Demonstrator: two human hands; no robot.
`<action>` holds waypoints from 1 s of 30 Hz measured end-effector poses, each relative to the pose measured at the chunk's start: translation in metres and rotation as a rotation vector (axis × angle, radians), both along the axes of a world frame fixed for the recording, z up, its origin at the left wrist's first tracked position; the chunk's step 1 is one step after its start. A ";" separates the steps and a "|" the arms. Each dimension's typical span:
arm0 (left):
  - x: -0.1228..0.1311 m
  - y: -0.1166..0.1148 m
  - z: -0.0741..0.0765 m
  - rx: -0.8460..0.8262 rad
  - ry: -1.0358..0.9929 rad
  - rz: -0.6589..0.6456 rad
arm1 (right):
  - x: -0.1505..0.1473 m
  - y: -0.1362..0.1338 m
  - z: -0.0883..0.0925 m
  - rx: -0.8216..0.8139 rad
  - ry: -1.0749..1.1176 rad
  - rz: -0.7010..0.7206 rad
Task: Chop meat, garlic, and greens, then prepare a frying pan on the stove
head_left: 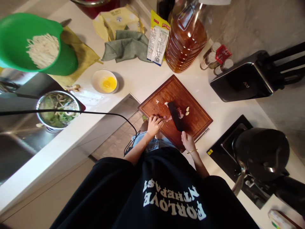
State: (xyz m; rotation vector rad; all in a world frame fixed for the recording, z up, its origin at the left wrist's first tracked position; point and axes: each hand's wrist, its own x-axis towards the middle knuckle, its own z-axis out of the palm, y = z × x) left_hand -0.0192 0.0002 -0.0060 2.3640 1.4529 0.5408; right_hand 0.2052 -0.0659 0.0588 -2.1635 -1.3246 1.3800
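Observation:
My right hand (188,141) is closed around the handle of a dark-bladed kitchen knife (175,117). Its broad blade lies across the wooden cutting board (195,114). Over the board's left edge, my left hand (154,125) has its fingers drawn together on a small pinkish piece of food (165,118), whose kind I cannot make out. Chopped pinkish bits (180,113) lie just right of the blade, with two garlic cloves (187,111) beyond them. Small white bits (166,103) rest by the blade's tip.
Behind the board stand a bowl with egg (105,81), a large oil jug (186,38) and a knife block (243,81). To the right is a black pot (262,154) on the stove. Leafy greens (58,109) and a green noodle container (68,60) are left. A black cable (102,112) crosses the view.

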 end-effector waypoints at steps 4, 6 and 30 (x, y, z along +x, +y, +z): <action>0.005 0.001 0.001 -0.015 0.018 0.015 | -0.017 0.005 0.001 0.077 -0.256 0.241; 0.007 0.002 0.002 -0.022 0.018 0.047 | -0.022 0.008 0.001 0.052 -0.322 0.284; -0.004 0.000 0.002 -0.032 -0.023 0.061 | -0.025 -0.020 0.015 0.054 -0.301 0.243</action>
